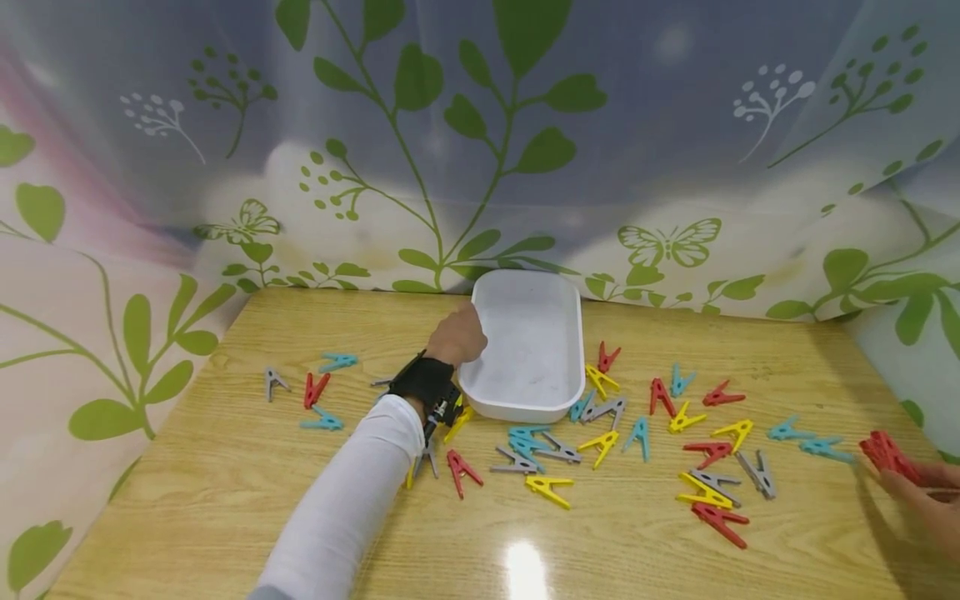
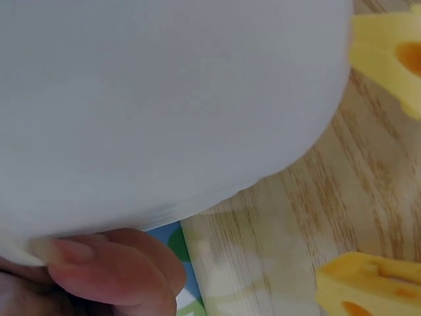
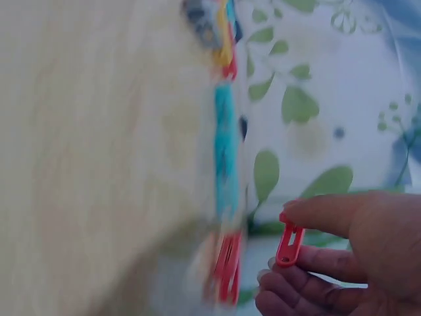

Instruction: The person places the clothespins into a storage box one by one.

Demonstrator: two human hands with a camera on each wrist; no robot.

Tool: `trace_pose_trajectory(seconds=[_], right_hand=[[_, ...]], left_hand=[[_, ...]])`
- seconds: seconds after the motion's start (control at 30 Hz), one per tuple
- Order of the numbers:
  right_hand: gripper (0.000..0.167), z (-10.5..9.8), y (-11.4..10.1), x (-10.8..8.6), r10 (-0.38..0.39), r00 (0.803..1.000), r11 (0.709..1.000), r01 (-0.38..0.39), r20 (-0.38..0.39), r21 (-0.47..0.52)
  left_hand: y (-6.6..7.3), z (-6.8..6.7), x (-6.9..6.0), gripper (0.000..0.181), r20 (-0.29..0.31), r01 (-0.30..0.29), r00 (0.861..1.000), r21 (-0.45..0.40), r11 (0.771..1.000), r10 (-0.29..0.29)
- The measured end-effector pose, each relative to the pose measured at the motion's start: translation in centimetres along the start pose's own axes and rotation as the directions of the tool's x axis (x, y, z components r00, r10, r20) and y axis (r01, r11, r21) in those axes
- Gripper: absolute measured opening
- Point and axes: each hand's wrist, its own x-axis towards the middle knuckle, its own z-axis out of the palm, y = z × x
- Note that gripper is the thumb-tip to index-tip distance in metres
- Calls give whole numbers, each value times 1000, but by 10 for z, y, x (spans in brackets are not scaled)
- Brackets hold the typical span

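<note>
My left hand [image 1: 457, 335] grips the left rim of a white tray [image 1: 521, 346]; in the left wrist view its curled fingers [image 2: 118, 263] pinch the tray's edge [image 2: 164, 118]. The tray holds nothing visible. At the far right of the head view, my right hand [image 1: 926, 496] is beside red clothespins [image 1: 888, 456]. The right wrist view shows my right hand [image 3: 329, 257] pinching one red clothespin [image 3: 289, 245] between thumb and finger, with another red clothespin [image 3: 228, 266] to its left.
Red, yellow, blue and grey clothespins lie scattered on the wooden table [image 1: 600, 550], mostly right of and in front of the tray, with several at the left, such as a red one [image 1: 316, 389]. A patterned curtain [image 1: 480, 125] hangs behind the table.
</note>
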Motion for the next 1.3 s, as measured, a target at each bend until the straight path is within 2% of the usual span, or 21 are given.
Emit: trace_pose_trajectory(seconds=[0.03,0.07,0.13,0.27,0.33,0.43,0.53,0.67,0.87,1.07,1.3], right_hand=[[44,1,-10,1,-44,999,999,44,9,-2],[48,-1,-24,1,-77,996,997,79,54,-20],[56,-5,-58,0,-97,982,991,110,161,-73],[69,-10,-131,-7,-115,927,972,179,358,-151],[69,-2,-160,-10,-168,909,963,234,382,-133],[67,11,-193,-13,-254,870,952,302,422,-49],[64,26,-221,-16,-328,838,937,348,436,37],[60,46,-256,-22,-404,814,912,393,418,116],[50,72,-300,-29,-494,762,868,462,419,183],[38,94,-327,-35,-564,719,823,525,405,215],[36,115,-346,-39,-610,691,784,598,389,166]], left_hand=[[0,0,0,52,1,2,1000,5,1000,-2],[0,-1,-1,53,3,5,1000,7,1000,-5],[1,-1,-2,52,0,10,1000,15,1000,-10],[2,-1,-2,51,-7,13,1000,20,1000,-13],[2,-2,-2,51,-10,13,1000,21,1000,-13],[1,-1,-2,51,-7,10,1000,17,1000,-10],[0,-1,-2,52,-10,-4,1000,11,1000,4],[0,-1,-2,54,-11,-8,1000,4,1000,8],[1,1,0,53,-20,26,999,4,1000,-26],[2,2,2,51,-30,42,999,6,999,-42],[2,3,2,52,-36,60,998,8,998,-60]])
